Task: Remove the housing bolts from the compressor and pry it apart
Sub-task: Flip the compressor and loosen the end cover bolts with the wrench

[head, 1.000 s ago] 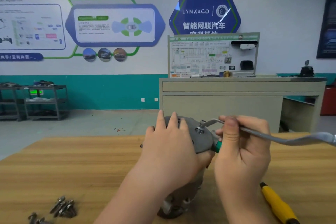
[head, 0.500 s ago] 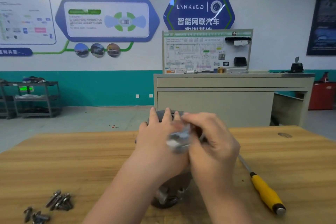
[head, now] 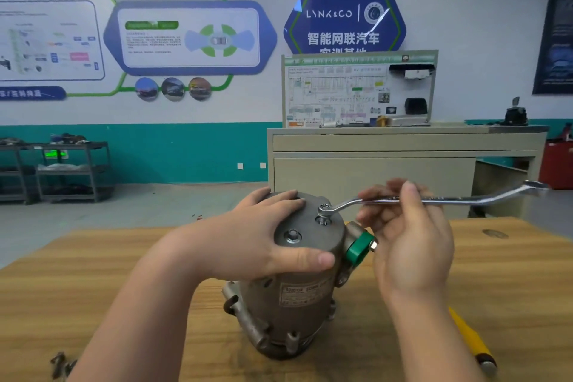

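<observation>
Compressor [head: 297, 288], upright on worktop [head: 93, 288]: left hand [head: 263, 236] flat, steadying its top; right hand [head: 409, 232] pinches wrench [head: 434, 200] ringed on a raised bolt [head: 324, 211].

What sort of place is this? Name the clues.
Probably a car-repair training workshop: wall posters about cars, a wiring-diagram teaching board on a cabinet, and a compressor standing on a wooden workbench with a wrench on its bolt.

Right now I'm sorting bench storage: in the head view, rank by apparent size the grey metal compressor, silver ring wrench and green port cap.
1. Grey metal compressor
2. Silver ring wrench
3. Green port cap
</observation>
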`<control>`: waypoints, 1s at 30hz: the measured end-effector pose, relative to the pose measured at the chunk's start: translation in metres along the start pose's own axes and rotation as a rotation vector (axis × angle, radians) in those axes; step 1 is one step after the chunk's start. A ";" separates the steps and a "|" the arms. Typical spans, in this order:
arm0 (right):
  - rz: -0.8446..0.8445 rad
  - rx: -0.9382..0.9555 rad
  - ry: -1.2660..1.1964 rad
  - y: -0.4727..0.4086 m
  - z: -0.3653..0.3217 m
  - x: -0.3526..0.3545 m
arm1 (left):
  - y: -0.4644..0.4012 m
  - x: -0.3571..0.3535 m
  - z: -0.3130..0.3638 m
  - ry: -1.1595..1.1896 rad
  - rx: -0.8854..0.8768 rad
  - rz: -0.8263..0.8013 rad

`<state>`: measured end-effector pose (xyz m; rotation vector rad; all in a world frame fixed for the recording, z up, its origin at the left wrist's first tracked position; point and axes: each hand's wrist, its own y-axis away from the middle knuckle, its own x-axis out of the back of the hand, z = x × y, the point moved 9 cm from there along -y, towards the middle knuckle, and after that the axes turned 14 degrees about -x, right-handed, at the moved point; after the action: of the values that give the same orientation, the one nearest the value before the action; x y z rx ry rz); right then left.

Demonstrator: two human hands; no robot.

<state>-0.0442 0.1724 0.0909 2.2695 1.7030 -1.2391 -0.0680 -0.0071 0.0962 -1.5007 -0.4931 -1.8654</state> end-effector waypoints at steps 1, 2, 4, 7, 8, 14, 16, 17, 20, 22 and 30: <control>-0.005 -0.102 -0.010 -0.008 0.006 0.004 | 0.000 0.000 0.000 0.003 -0.003 0.006; -0.015 -0.194 -0.027 -0.013 0.013 0.007 | 0.000 0.001 -0.001 0.006 -0.007 0.014; -0.057 -0.303 -0.098 -0.020 0.021 0.009 | -0.001 0.004 -0.001 -0.011 -0.008 0.040; -0.092 -0.346 -0.204 -0.022 0.027 0.010 | 0.005 0.007 -0.008 -0.096 0.005 0.212; -0.089 -0.338 -0.215 -0.022 0.028 0.009 | 0.013 0.006 -0.013 -0.043 0.012 0.319; -0.119 -0.347 -0.250 -0.031 0.027 -0.004 | 0.046 -0.035 -0.039 0.628 -0.032 0.692; -0.161 -0.406 -0.237 -0.033 0.029 -0.008 | 0.043 -0.036 -0.043 0.720 -0.060 0.756; -0.169 -0.421 -0.215 -0.034 0.030 -0.008 | 0.041 -0.035 -0.045 0.749 -0.068 0.774; -0.170 -0.438 -0.181 -0.032 0.033 -0.006 | 0.035 -0.036 -0.050 0.798 -0.084 0.769; -0.153 -0.423 -0.261 -0.030 0.031 -0.004 | 0.034 -0.038 -0.053 0.834 -0.079 0.758; 0.114 0.086 -0.180 -0.010 -0.021 0.023 | 0.044 -0.034 -0.053 0.865 -0.097 0.806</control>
<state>-0.0392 0.2047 0.0952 2.1876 1.4664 -1.4676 -0.0702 -0.0635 0.0439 -0.6331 0.5409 -1.6387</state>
